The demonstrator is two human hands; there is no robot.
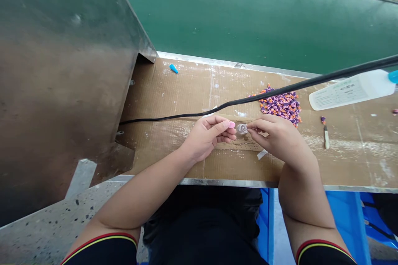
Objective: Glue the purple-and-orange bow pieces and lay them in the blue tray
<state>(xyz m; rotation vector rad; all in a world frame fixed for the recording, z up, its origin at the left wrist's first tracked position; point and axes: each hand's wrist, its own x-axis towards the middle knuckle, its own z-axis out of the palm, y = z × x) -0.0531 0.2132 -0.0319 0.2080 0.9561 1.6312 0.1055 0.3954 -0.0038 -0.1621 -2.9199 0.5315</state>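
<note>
My left hand (213,132) is over the cardboard-covered bench, thumb and forefinger pinched on a small pink piece (231,124). Just to its right, my right hand (270,132) has its thumb and forefinger at the edge of a small clear round piece (241,128); what its fingertips pinch is too small to make out. The clear piece lies between the two hands. Behind my right hand is a pile of small purple and orange pieces (281,105). A scrap of white tape (262,154) lies below my right hand's fingers.
A black cable (192,115) crosses above the cardboard (186,91). A white bottle (351,90) lies at the right, near a small brush-like tool (326,137). A blue tip (173,68) lies at the back left. A metal panel (62,83) stands left; a green belt (248,20) runs behind.
</note>
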